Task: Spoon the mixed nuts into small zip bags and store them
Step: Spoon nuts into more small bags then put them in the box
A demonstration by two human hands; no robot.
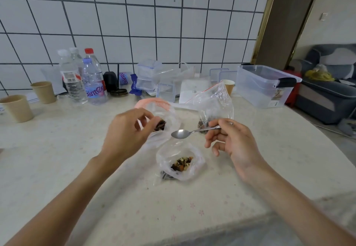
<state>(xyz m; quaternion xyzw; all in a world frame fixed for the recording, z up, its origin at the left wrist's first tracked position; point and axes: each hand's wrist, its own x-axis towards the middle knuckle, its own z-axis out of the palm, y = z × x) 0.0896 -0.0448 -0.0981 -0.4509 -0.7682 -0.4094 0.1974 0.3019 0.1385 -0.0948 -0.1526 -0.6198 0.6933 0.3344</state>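
Right hand pinches spoon, seemingly empty, above nut bag; left hand grips zip bag.

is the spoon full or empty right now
Empty: the bare shiny bowl of the small metal spoon, held by the right hand, shows no nuts.

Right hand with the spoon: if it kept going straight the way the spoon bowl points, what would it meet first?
Probably the small clear zip bag that the left hand pinches open: the metal spoon in the right hand points its empty bowl left toward the bag's side. Depth is unclear; it might pass just in front.
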